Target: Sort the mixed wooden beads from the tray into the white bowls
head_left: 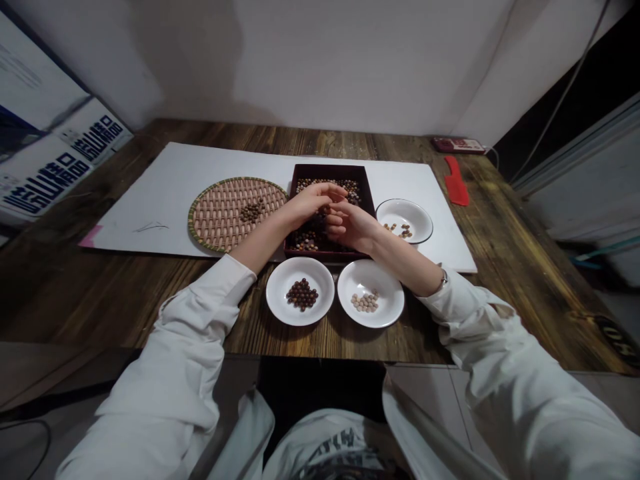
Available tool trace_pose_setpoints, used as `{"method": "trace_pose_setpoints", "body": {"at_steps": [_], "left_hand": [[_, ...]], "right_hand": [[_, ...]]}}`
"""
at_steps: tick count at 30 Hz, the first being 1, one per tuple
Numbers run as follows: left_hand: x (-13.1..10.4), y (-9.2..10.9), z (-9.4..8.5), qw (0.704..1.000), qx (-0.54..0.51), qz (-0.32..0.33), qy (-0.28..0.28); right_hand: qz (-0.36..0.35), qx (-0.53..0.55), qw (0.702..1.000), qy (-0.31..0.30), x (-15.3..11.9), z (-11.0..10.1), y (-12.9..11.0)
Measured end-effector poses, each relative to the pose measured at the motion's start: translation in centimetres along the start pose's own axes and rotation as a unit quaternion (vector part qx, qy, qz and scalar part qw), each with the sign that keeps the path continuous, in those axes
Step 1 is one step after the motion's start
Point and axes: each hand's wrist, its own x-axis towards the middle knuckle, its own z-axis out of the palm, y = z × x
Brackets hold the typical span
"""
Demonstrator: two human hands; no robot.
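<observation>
The mixed beads (305, 241) lay in a dark red box (369, 200), which stood near the middle of the white board (137, 200), its walls rising on all four sides of them. Both hands were above the box, inside its outline, hiding the middle of the beads. The left hand (323, 196) arched in from the left, its fingers bent and close together, their tips near the right hand (349, 223), whose fingers curled inward. Whether either hand pinched a bead could not be told.

Left of the box, the woven tray (213, 217) came right up to its side; whether they touched was unclear. A small cluster of brown beads (253, 211) lay on the tray's right half, with bare weave to the left. On the right, a rimmed bowl (413, 211) holding a few light-brown pieces (404, 231) stood just beside the box, the right forearm passing its near-left edge.

In front, a bowl of dark beads (302, 294) and a bowl of pale beads (365, 301) stood side by side, a thin gap between them, with a strip of wooden table (520, 267) before its near edge. Bare board stretched beyond the tray's left rim. Past the board's right edge lay a red comb (456, 181), and behind it a flat device (459, 145) near the table's far edge.
</observation>
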Motion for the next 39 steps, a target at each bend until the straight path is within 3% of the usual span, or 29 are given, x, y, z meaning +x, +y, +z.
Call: {"method": "trace_pose_setpoints", "body": {"at_steps": [11,17,25,31,39], "left_hand": [[0.1,0.1,0.0,0.997,-0.069,-0.032,0.007],[-0.2,0.0,0.1,0.997,-0.041,-0.055,-0.043],[-0.5,0.5,0.1,0.996,-0.031,-0.020,-0.079],[-0.9,0.9,0.3,0.990,-0.014,-0.052,-0.129],[-1.3,1.6,0.1,0.982,-0.044,-0.079,-0.165]], "right_hand": [[-0.004,-0.028,0.999,-0.021,-0.1,0.0,0.1],[-0.020,-0.054,0.998,-0.026,-0.3,0.3,0.1],[-0.042,-0.084,0.995,-0.039,-0.2,0.2,0.4],[-0.032,-0.105,0.993,-0.036,-0.2,0.3,0.4],[-0.146,-0.202,0.968,-0.031,0.1,0.5,1.5]]}}
